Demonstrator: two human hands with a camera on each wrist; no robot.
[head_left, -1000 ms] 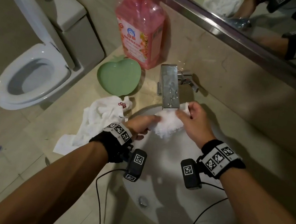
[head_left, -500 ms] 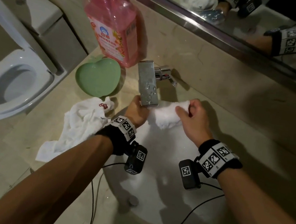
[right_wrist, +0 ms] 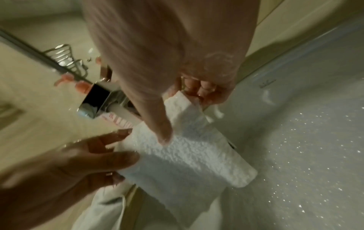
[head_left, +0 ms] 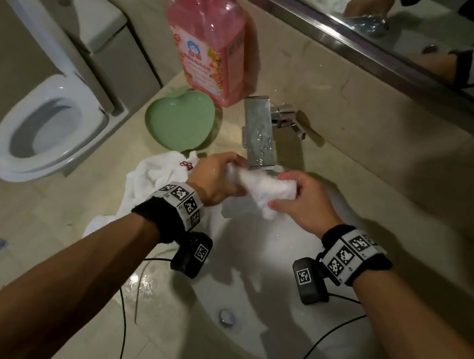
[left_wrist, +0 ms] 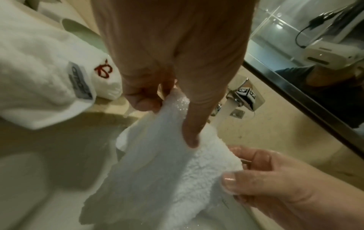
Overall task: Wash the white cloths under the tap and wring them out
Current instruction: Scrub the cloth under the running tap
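Fingers of the left hand point(head_left: 214, 180) curl round 1 end of the rolled white cloth point(head_left: 262, 188), and the fingers of the right hand point(head_left: 303, 203) pinch the opposite end, thumb on the near side; both hands thus grip the same cloth. The cloth hangs over the basin point(head_left: 268, 324), directly below the spout of the tap point(head_left: 260, 135), its long axis running left to right between the 2 hands, with a loose flap drooping toward the basin. Both hands sit at roughly equal reach, each closed on its own end, so a counter-rotation of the wrists about that axis appears to be what wringing will require. In the left wrist view the left thumb point(left_wrist: 141, 101) and forefinger point(left_wrist: 192, 132) clamp the wet, glistening cloth; in the right wrist view the cloth reads as a tight roll. A second white cloth point(head_left: 154, 185), marked with red stitching, lies crumpled on the counter point(head_left: 42, 241) just left of the basin, touching its rim. Behind it stand a green heart-shaped dish point(head_left: 181, 122) and a pink bottle point(head_left: 210, 47). Whether water is running cannot be told: the spout mouth is hidden behind the cloth. The far fingertips of both hands are concealed beneath the roll.
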